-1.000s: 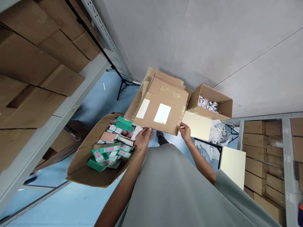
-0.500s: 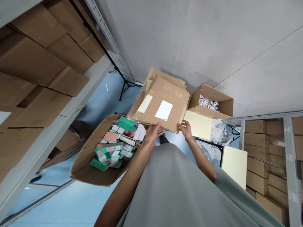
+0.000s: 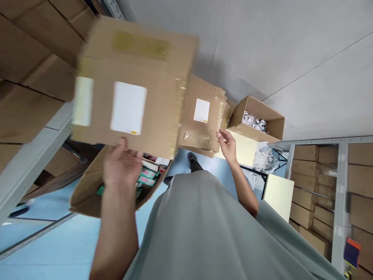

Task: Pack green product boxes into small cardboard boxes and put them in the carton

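My left hand [image 3: 121, 163] grips the lower edge of a flattened cardboard box [image 3: 131, 85] with white labels, lifted up and to the left, blurred by motion. My right hand [image 3: 227, 146] rests with fingers spread on the near right edge of the stack of flattened cardboard boxes [image 3: 204, 116] that leans against the wall. Beneath the lifted box lies an open carton [image 3: 87, 194] with several green and pink packets [image 3: 148, 177], largely hidden by it.
An open carton with crumpled paper [image 3: 256, 120] stands right of the stack. Cream boards [image 3: 278, 194] and a plastic bag lie near it. Metal shelves with brown cartons [image 3: 317, 182] flank both sides. The floor is blue; a tripod's base was by the wall.
My left hand has lifted the top flattened box off the stack and swung it up and left. My right hand stayed at the stack's edge, now on the box beneath.
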`<state>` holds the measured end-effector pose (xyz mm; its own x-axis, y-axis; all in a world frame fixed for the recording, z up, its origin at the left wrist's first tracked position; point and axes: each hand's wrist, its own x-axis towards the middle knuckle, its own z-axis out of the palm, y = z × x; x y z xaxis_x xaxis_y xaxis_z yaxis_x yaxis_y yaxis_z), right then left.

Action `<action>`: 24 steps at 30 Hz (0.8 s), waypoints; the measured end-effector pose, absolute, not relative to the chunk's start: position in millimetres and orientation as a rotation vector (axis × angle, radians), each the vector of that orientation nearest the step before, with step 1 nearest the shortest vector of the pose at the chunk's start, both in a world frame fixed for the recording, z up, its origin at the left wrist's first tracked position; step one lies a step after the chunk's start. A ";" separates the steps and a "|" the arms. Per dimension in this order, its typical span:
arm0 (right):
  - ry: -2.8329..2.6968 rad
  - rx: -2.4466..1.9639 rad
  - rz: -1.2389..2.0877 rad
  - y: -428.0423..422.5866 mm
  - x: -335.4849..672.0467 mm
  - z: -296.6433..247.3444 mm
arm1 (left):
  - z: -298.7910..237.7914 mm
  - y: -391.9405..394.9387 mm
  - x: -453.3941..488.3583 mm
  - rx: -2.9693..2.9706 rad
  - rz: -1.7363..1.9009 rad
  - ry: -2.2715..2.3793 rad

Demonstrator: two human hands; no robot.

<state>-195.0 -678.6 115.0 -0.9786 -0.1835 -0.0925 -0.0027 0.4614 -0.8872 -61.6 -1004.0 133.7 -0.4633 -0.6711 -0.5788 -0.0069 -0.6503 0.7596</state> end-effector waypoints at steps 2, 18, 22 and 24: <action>2.695 0.045 -1.327 -669.9 -209.7 91.4 | 144.7 -1024.6 -48.6 1.244 -2.048 -1.077; 2.522 -0.018 -1.727 -633.2 -222.5 101.3 | 127.0 -1033.9 -0.9 1.387 -1.971 -0.894; 2.498 0.049 -1.900 -634.4 -230.2 103.1 | 115.2 -1037.4 0.4 1.365 -2.040 -0.659; 2.467 0.093 -1.885 -642.7 -232.2 87.2 | 112.2 -1038.5 -0.9 1.362 -2.070 -0.559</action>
